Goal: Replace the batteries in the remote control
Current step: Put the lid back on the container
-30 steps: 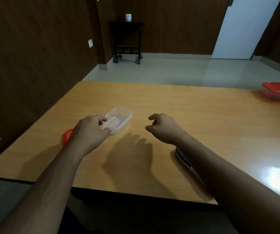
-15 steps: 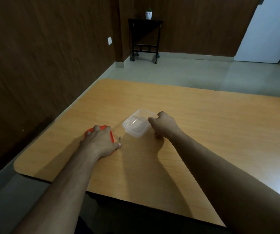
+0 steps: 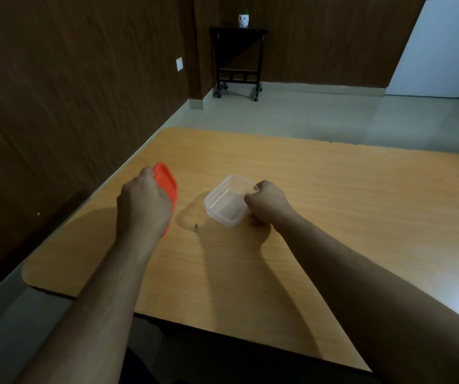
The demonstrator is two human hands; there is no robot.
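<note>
Remote control and batteries do not show anywhere right now, so I cannot tell where they lie. What shows is a clear plastic box (image 3: pixel 227 202) on the wooden table (image 3: pixel 361 206), with nothing that I can see in it, and a red lid (image 3: pixel 167 187). The right hand (image 3: pixel 268 205) grips the box by its right rim, fingers curled over the edge. The left hand (image 3: pixel 142 200) holds the red lid, tipped up on its side, its long way running away from the person. The lid is just left of the box, near it but not touching. A tiny dark thing (image 3: pixel 196 226) lies on the table between the two hands, too small to name. My guess is the lid goes onto the box next, so the left hand must carry it a short way to the right and lay it flat.
</note>
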